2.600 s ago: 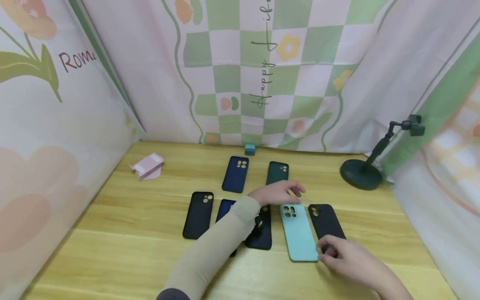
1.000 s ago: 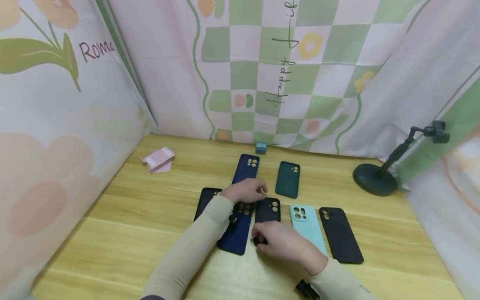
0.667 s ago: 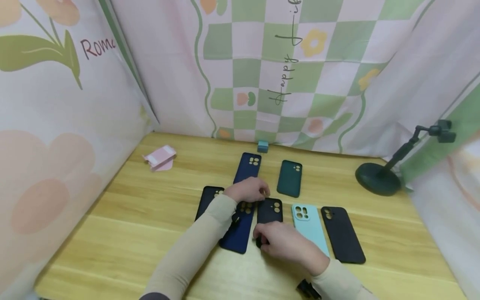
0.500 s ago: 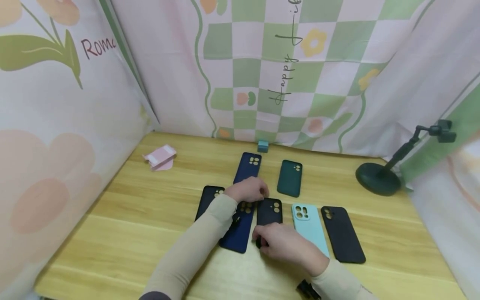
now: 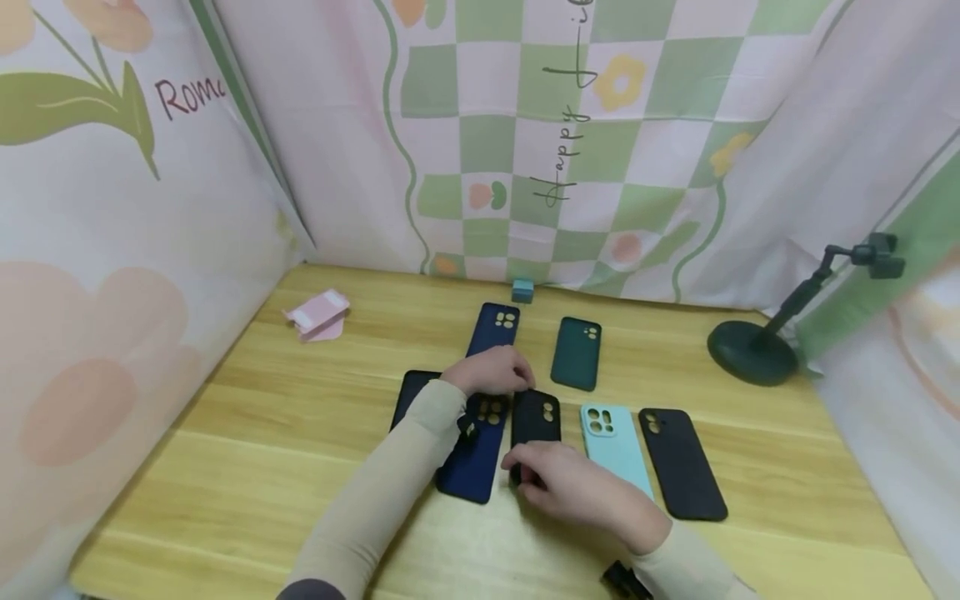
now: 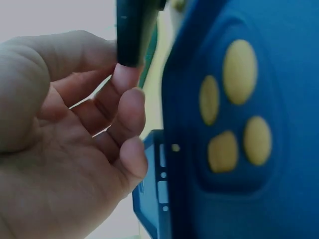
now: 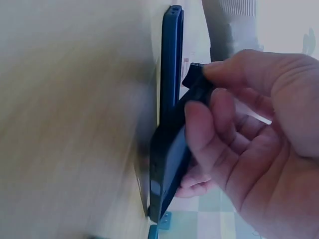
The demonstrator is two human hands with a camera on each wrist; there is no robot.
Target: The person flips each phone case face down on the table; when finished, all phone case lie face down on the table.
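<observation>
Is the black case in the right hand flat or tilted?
Tilted: the right wrist view shows the black case slanting up from the table, its near end pinched in the right hand.

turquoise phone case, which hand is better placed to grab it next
Right, likely: the right hand is beside the turquoise phone case, hiding its near end, while the left hand is farther off. Both pinch the middle black phone case, so that would need releasing first.
</observation>
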